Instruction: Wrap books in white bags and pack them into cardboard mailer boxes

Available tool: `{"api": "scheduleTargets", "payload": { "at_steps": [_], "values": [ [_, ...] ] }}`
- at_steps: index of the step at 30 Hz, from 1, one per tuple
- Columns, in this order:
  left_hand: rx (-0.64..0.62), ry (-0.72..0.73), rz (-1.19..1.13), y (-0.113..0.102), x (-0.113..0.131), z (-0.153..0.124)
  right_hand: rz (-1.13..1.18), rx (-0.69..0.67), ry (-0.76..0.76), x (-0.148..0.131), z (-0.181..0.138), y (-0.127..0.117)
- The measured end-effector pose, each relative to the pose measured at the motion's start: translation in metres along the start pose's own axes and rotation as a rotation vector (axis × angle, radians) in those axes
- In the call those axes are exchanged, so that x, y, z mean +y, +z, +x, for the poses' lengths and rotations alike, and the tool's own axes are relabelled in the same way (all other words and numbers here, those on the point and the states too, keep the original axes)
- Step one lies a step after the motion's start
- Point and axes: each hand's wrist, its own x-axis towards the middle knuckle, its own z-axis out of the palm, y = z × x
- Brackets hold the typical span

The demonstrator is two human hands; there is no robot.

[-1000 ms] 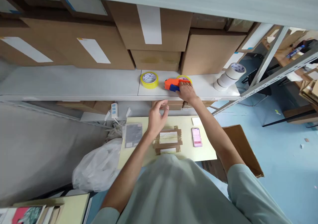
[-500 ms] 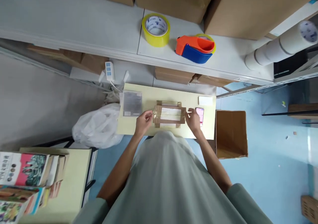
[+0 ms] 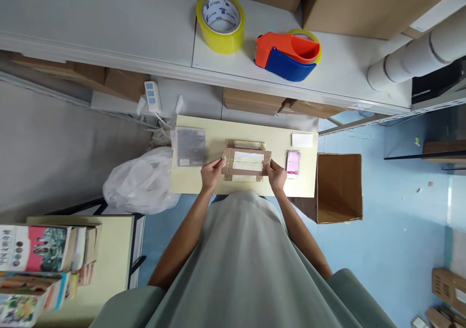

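Observation:
A small brown cardboard parcel (image 3: 246,164) with white labels and clear tape lies on a pale yellow table (image 3: 233,131). My left hand (image 3: 212,172) pinches its left end and my right hand (image 3: 274,173) grips its right end. Above, on a grey shelf (image 3: 109,22), sit an orange and blue tape dispenser (image 3: 287,56) and a yellow tape roll (image 3: 219,21).
A phone (image 3: 293,163) and a white card (image 3: 302,139) lie right of the parcel, a grey packet (image 3: 190,146) left of it. An open cardboard box (image 3: 338,188) stands on the blue floor, a white plastic bag (image 3: 140,182) at left, stacked books (image 3: 40,265) lower left, white tape rolls (image 3: 411,56) upper right.
My right hand left the tape dispenser on the shelf and came down. Both hands have closed on the ends of the parcel. The view has tilted downward.

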Motion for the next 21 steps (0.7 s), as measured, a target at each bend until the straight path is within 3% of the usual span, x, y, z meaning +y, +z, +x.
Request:
{"api": "scheduleTargets", "payload": {
  "at_steps": [6, 13, 17, 21],
  "values": [
    [-0.033, 0.121, 0.063, -0.006, 0.009, 0.002, 0.225, -0.009, 0.045, 0.005, 0.002, -0.004],
    [-0.104, 0.267, -0.078, -0.038, 0.027, -0.007, 0.422, -0.010, -0.119, -0.016, -0.021, -0.044],
    [-0.112, 0.241, -0.106, -0.038, 0.010, -0.002, 0.406, -0.074, -0.124, -0.011, -0.022, -0.045],
    [-0.119, 0.112, -0.133, -0.026, -0.026, 0.001, 0.414, -0.185, -0.041, 0.014, -0.020, -0.021]
  ]
}}
